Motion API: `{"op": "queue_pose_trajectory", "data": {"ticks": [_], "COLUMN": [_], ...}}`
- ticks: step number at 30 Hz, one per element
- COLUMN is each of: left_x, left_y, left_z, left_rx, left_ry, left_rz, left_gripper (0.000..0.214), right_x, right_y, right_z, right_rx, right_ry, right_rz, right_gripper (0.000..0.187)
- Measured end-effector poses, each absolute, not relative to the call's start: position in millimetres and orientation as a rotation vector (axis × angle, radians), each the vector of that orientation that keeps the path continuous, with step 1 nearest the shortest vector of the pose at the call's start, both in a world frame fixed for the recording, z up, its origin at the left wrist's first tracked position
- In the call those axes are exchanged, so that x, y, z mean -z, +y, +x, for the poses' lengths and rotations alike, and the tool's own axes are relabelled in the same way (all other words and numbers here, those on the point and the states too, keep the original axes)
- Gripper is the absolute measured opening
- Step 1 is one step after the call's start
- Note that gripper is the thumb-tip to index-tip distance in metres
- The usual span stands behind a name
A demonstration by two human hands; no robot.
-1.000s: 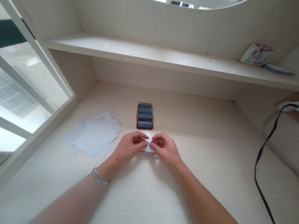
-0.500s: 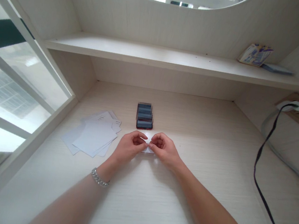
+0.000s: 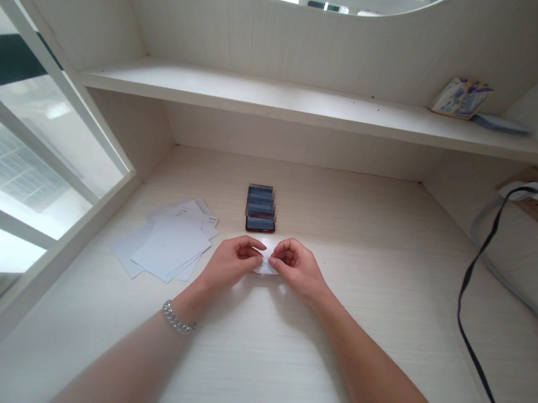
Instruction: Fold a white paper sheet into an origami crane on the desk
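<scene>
My left hand (image 3: 231, 261) and my right hand (image 3: 296, 267) meet at the middle of the pale wooden desk (image 3: 275, 364). Both have their fingers curled and pinch a small folded piece of white paper (image 3: 266, 266) that lies between them, low over the desk. Most of the paper is hidden by my fingers. A silver bracelet (image 3: 177, 318) sits on my left wrist. A dark phone (image 3: 260, 208) lies flat just beyond my hands.
A loose stack of white sheets (image 3: 169, 245) lies to the left of my hands. A black cable (image 3: 478, 273) hangs from a wall socket (image 3: 533, 194) on the right. The shelf (image 3: 314, 104) above holds a small printed packet (image 3: 460, 97). A window frame stands at the left.
My hands have shifted very slightly away from me while still pinching the paper; my fingers made small moves on it. Nothing else has moved.
</scene>
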State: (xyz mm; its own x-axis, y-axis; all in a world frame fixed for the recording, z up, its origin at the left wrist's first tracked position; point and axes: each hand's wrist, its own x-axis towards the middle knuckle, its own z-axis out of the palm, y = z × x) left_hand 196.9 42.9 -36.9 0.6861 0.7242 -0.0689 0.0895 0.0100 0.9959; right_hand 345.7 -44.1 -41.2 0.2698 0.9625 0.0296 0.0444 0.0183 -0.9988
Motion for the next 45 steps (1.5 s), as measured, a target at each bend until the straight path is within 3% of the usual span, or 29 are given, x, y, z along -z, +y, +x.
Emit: {"op": "queue_pose_trajectory", "data": {"ticks": [19, 34, 45], "left_x": [41, 42, 40], "left_y": [37, 45, 45], "left_z": [198, 196, 196], "left_rx": [-0.596, -0.572, -0.575], "left_ry": [0.658, 0.734, 0.709], "left_rz": [1.614, 1.51, 1.399], "left_gripper": [0.018, 0.02, 0.023], "right_x": [36, 36, 43], "right_y": [-48, -45, -43], "right_z": [340, 351, 350], "right_rx": [-0.816, -1.033, -1.016], "right_ry": [-1.19, -1.036, -0.977], "right_rz": [-1.561, -1.433, -1.335], "right_gripper": [0.01, 0.022, 0.019]}}
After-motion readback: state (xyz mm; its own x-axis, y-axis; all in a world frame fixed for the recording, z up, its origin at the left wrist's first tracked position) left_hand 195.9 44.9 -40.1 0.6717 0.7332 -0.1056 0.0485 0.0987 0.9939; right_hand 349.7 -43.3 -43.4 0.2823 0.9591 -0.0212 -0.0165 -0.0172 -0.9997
